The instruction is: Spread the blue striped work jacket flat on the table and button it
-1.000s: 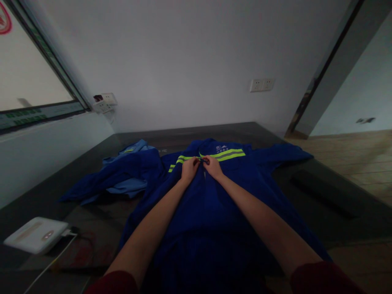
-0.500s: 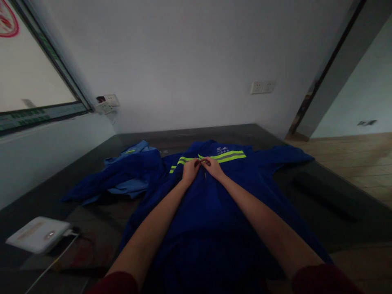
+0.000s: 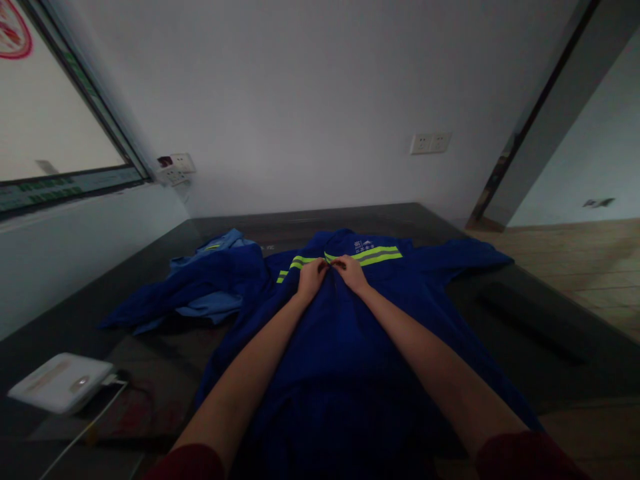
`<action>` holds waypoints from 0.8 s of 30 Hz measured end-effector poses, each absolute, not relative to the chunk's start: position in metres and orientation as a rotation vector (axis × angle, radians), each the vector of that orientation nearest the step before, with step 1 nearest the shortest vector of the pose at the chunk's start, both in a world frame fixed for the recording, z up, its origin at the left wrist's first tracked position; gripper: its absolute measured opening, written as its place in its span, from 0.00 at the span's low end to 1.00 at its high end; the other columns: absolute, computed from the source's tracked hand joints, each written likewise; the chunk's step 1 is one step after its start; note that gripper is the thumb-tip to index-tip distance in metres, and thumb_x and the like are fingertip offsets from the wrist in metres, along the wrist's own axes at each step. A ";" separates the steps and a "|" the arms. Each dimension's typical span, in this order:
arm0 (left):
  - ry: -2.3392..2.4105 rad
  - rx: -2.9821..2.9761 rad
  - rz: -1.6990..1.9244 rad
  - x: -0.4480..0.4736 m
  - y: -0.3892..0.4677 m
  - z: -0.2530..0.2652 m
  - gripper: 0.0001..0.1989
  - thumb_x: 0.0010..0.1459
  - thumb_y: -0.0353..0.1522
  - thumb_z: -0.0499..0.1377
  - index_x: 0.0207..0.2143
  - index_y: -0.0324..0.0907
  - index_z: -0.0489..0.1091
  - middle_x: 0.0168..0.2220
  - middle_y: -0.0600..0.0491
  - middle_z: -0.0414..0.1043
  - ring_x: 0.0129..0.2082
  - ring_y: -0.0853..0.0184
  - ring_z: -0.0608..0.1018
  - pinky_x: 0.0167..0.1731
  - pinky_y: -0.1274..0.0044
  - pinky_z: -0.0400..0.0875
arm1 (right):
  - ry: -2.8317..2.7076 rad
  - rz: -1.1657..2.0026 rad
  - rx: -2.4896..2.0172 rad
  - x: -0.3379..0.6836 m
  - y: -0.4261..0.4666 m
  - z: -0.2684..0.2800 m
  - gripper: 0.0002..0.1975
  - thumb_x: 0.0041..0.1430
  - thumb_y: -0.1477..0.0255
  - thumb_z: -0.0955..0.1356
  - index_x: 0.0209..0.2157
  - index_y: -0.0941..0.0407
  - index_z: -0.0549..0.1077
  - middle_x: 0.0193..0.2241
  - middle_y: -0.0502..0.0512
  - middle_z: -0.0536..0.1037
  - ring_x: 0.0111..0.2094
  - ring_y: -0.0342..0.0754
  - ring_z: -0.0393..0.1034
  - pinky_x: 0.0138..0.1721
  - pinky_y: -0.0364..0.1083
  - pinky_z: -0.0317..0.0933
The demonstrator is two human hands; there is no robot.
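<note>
A dark blue work jacket [image 3: 345, 347] lies spread on the dark table, its chest crossed by yellow-green and grey reflective bands and marked with a small white print. At the front opening, level with the bands, my left hand [image 3: 312, 276] pinches the cloth edge. My right hand [image 3: 350, 272] pinches the facing edge, its fingertips almost touching those of the left. Whatever small fastening lies between the fingertips is hidden. Both forearms reach over the lower part of the jacket.
Left of the jacket lies a crumpled light blue garment [image 3: 215, 305], partly under dark blue cloth. A white box with a cable [image 3: 63, 383] sits at the table's near left. On the right rests a long black object [image 3: 533, 323]. Behind the table [image 3: 300, 217] stands a wall with sockets.
My right fingers have shifted slightly at the front opening, now more curled. My left hand stays almost in place, and the jacket lies as before.
</note>
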State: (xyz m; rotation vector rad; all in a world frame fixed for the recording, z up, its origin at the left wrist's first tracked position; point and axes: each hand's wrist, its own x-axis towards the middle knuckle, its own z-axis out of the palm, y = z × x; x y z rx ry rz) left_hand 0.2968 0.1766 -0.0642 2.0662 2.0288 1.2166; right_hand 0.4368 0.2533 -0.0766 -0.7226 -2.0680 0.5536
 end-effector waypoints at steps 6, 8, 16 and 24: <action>1.914 2.092 1.280 0.295 0.178 -0.060 0.05 0.56 0.26 0.56 0.35 0.41 0.71 0.33 0.51 0.75 0.34 0.65 0.76 0.36 0.76 0.68 | -2.049 0.521 -0.707 0.440 0.249 -0.070 0.06 0.56 0.78 0.67 0.30 0.57 0.76 0.30 0.55 0.76 0.34 0.48 0.70 0.38 0.46 0.62; 1.907 2.087 1.288 0.295 0.178 -0.060 0.05 0.56 0.26 0.56 0.34 0.40 0.71 0.33 0.51 0.76 0.34 0.65 0.76 0.36 0.76 0.68 | -2.049 0.514 -0.700 0.440 0.248 -0.069 0.05 0.55 0.78 0.67 0.31 0.57 0.76 0.30 0.55 0.76 0.35 0.48 0.70 0.38 0.45 0.62; 1.933 2.112 1.204 0.292 0.177 -0.063 0.06 0.56 0.26 0.56 0.36 0.41 0.72 0.33 0.51 0.76 0.34 0.64 0.76 0.36 0.76 0.68 | -2.095 0.474 -0.671 0.437 0.245 -0.069 0.10 0.53 0.81 0.65 0.37 0.57 0.73 0.36 0.55 0.76 0.38 0.50 0.69 0.42 0.47 0.61; 1.956 2.104 1.193 0.291 0.177 -0.065 0.07 0.56 0.26 0.56 0.36 0.40 0.72 0.34 0.50 0.76 0.34 0.63 0.76 0.37 0.75 0.68 | -2.175 0.385 -0.698 0.438 0.240 -0.066 0.11 0.54 0.82 0.64 0.38 0.56 0.73 0.36 0.55 0.76 0.38 0.50 0.69 0.42 0.47 0.60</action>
